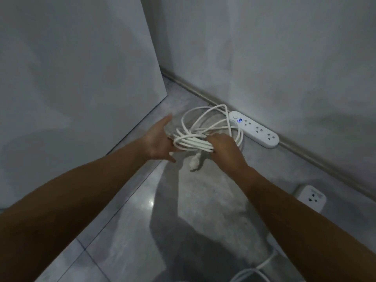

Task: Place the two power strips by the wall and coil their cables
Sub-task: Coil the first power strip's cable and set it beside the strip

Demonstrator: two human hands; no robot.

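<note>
White cable [203, 127], loose coil w/ several loops, held just above grey floor [126, 210] near corner; right hand [224, 148] grip closed around bundled strands at coil's 5 o'clock, left hand [160, 139] grip spread, palm up, fingers touching coil at 8 o'clock, plug [195, 162] dangling below bundle. Power strip no. 1 [256, 130], white, lies flat along wall base [305, 151] at 2 o'clock from coil, cable end touching it. Power strip no. 2 [310, 197], partly seen, on floor at 4 o'clock, near wall, well apart from no. 1.
</note>
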